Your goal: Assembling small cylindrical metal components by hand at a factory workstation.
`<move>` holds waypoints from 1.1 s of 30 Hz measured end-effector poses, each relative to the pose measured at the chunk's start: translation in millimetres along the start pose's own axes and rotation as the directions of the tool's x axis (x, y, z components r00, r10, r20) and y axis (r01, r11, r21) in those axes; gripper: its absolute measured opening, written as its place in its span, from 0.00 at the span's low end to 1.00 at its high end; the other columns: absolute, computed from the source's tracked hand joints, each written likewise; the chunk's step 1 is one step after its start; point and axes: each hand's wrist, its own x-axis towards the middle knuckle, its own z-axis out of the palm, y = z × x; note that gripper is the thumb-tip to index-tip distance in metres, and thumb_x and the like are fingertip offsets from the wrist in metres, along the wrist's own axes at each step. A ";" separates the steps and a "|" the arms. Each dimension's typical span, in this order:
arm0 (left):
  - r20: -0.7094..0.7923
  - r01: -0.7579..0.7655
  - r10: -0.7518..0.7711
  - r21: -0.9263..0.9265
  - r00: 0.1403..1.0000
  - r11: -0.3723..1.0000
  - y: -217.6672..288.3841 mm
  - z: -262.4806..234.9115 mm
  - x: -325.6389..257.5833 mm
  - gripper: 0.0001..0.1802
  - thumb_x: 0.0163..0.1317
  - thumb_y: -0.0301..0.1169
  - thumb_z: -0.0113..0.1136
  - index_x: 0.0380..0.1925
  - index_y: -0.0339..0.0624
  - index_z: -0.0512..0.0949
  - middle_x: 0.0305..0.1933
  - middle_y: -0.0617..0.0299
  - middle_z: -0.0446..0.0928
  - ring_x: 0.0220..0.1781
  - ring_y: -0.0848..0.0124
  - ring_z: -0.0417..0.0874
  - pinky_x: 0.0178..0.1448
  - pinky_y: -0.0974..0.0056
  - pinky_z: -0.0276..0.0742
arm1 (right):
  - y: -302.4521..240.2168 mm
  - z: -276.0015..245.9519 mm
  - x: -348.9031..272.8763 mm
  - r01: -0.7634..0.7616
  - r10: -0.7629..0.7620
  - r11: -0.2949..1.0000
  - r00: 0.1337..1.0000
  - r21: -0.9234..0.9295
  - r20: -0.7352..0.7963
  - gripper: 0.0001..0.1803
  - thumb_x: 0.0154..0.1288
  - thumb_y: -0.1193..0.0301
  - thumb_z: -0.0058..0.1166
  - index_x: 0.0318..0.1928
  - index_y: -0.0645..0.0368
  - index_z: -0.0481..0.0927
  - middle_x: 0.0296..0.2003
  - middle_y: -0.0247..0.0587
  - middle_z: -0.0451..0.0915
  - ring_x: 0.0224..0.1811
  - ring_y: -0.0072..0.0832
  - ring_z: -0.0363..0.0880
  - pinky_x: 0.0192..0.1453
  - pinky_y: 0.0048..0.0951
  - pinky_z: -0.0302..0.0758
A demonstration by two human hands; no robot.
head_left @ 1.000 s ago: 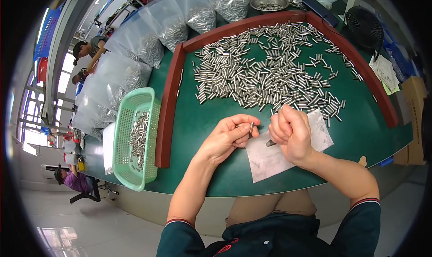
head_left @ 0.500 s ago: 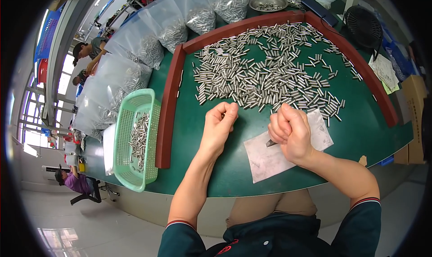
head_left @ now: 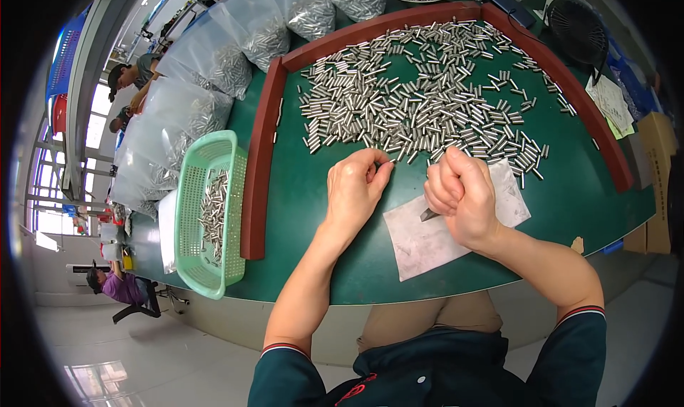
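Head view: the left hand, drawn back beside the right a second ago, is now stretched forward, its fingers pinched on a metal pin at the pile's near edge. The right hand is kept fisted around a small dark tool over grey paper. Clear pin-filled bags are lined along the counter's far left.
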 end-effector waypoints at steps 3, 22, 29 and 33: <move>0.206 0.151 -0.101 -0.239 0.973 0.959 6.5 -8.1 -9.7 0.04 0.48 0.23 0.59 0.23 0.34 0.75 0.15 0.71 0.66 0.18 0.85 0.61 0.20 0.77 0.57 | -2.2 -2.0 -0.6 0.002 -0.002 1.000 1.000 -0.005 -0.006 0.24 0.65 0.65 0.32 0.10 0.55 0.53 0.08 0.29 0.53 0.10 0.15 0.46 0.14 0.19 0.44; 0.435 0.192 -0.099 -0.176 0.895 0.965 21.0 -9.7 -23.2 0.04 0.48 0.23 0.60 0.21 0.34 0.76 0.15 0.71 0.68 0.17 0.85 0.60 0.20 0.77 0.57 | 3.6 -0.2 -4.6 0.208 -0.210 0.969 0.978 -0.134 0.000 0.23 0.65 0.65 0.30 0.11 0.54 0.54 0.08 0.30 0.53 0.11 0.17 0.44 0.15 0.20 0.46; 0.457 0.145 -0.073 -0.124 0.886 0.982 24.5 -13.8 -20.8 0.05 0.49 0.24 0.59 0.22 0.33 0.74 0.16 0.71 0.67 0.18 0.84 0.62 0.21 0.76 0.58 | 2.1 -0.1 -0.9 0.192 -0.196 0.971 0.981 -0.143 -0.010 0.24 0.65 0.65 0.30 0.10 0.54 0.54 0.08 0.30 0.54 0.11 0.16 0.45 0.15 0.20 0.46; 0.410 0.294 -0.135 -0.357 0.902 0.887 17.5 -14.5 -20.2 0.07 0.51 0.27 0.58 0.24 0.35 0.72 0.17 0.68 0.68 0.18 0.80 0.63 0.22 0.74 0.59 | 1.7 -4.0 -2.9 0.151 -0.149 0.987 0.988 -0.064 0.027 0.23 0.64 0.65 0.32 0.11 0.56 0.54 0.09 0.29 0.55 0.12 0.16 0.49 0.16 0.19 0.48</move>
